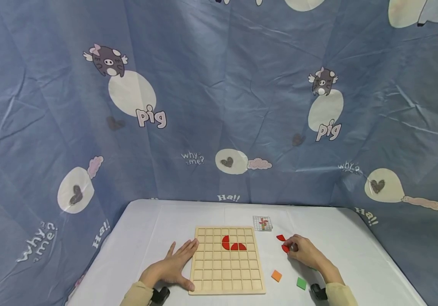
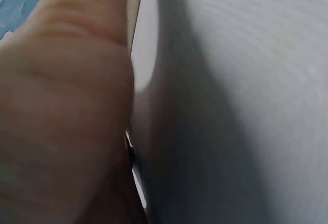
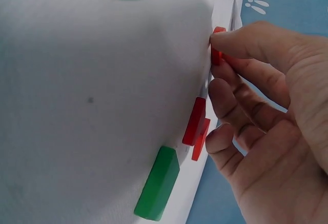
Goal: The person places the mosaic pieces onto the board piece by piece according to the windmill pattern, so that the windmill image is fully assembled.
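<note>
Red piece (image 3: 216,58): right of board (image 1: 226,293), pinched by right hand (image 1: 305,252) | Left hand (image 1: 173,265): fingers spread, touching board's left edge | Step, judged: picking up | Next, probably: steady pinch, lift towards board

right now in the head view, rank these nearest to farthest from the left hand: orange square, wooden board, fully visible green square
1. Wooden board: nearest, the left hand rests on its left edge.
2. Orange square: on the table, just right of the board.
3. Green square: farthest, right of the orange one.
</note>
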The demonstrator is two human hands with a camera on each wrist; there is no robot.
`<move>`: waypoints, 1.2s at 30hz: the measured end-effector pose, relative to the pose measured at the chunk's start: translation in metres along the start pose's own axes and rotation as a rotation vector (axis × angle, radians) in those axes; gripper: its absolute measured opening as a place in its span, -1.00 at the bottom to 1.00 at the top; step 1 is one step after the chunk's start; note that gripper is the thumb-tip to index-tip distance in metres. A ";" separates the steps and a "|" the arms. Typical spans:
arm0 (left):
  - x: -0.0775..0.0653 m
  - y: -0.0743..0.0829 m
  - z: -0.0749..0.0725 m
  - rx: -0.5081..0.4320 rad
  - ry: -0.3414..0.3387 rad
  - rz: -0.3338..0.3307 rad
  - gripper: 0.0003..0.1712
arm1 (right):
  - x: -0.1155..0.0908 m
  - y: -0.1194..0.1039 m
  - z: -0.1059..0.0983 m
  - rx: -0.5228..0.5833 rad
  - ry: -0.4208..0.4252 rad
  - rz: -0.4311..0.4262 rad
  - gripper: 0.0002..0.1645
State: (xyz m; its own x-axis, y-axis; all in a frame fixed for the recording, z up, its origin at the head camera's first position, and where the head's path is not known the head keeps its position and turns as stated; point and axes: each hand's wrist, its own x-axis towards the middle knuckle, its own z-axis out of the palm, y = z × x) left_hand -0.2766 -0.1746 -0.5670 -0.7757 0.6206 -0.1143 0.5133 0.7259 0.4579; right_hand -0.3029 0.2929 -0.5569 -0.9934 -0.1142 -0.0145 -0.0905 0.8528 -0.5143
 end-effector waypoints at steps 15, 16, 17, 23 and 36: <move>0.002 0.000 0.000 0.017 0.003 0.013 0.49 | 0.000 0.000 -0.001 0.042 0.014 0.007 -0.73; 0.003 0.000 0.000 0.022 0.003 0.013 0.49 | 0.000 0.000 -0.001 0.047 0.014 0.006 -0.72; 0.003 -0.001 0.000 0.024 0.004 0.013 0.49 | 0.000 -0.001 -0.001 0.053 0.013 0.006 -0.72; 0.002 -0.002 0.001 0.036 -0.002 -0.020 0.52 | 0.000 -0.002 0.004 0.049 0.013 0.008 -0.70; 0.002 -0.002 0.002 0.029 0.003 -0.016 0.52 | 0.003 -0.006 0.008 0.043 0.033 0.027 -0.70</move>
State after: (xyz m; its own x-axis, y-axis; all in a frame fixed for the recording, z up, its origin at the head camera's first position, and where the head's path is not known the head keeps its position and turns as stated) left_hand -0.2788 -0.1745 -0.5697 -0.7849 0.6082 -0.1186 0.5115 0.7439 0.4301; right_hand -0.3044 0.2838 -0.5606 -0.9972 -0.0742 -0.0012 -0.0613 0.8328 -0.5501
